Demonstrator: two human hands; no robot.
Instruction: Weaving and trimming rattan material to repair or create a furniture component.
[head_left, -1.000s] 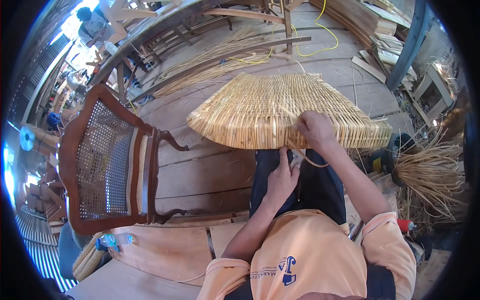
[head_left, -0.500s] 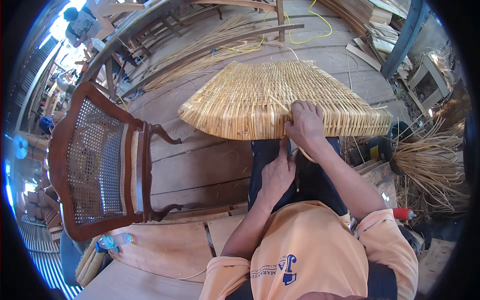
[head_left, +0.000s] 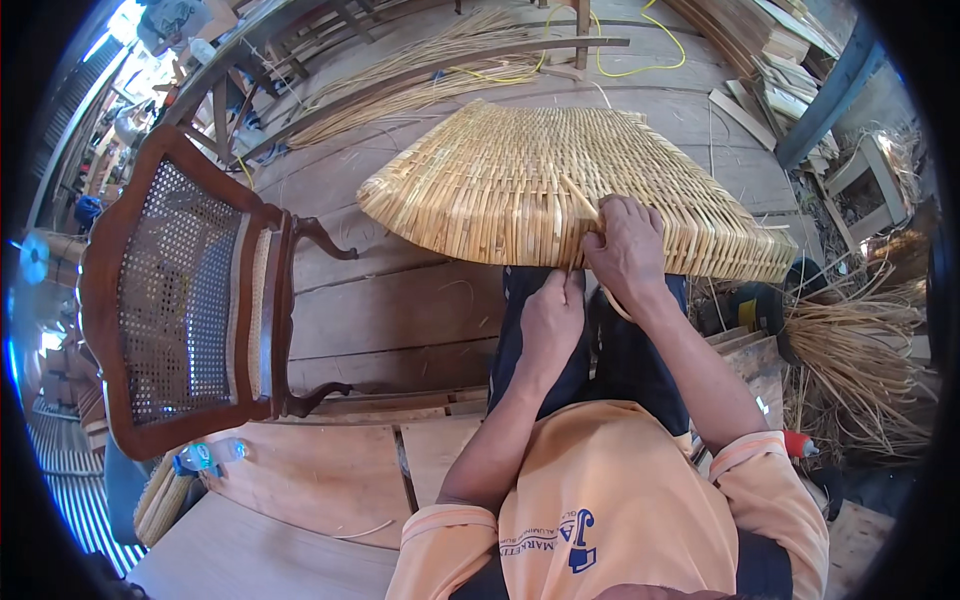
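A woven rattan panel [head_left: 530, 160], pale and tan, rests over my knees with its thick wrapped front edge toward me. My right hand [head_left: 628, 245] presses on that edge, its fingers curled around a loose rattan strip [head_left: 578, 196]. One end of the strip sticks up past the fingers over the weave, and a length of it loops below the hand. Just under the edge, my left hand [head_left: 552, 320] is closed, thumb and fingers together against the underside. What its fingertips pinch is hidden.
A dark wooden chair with cane back [head_left: 175, 300] lies at the left. Plastic bottles [head_left: 212, 455] lie on the boards beside me. A bundle of rattan strands [head_left: 850, 330] is at the right. Long canes [head_left: 420, 85] and a yellow cord [head_left: 640, 70] lie on the floor ahead.
My left hand has moved up against the panel's lower edge, its fingers more closed. My right hand stays at the edge with the strip. The whole view has shifted slightly.
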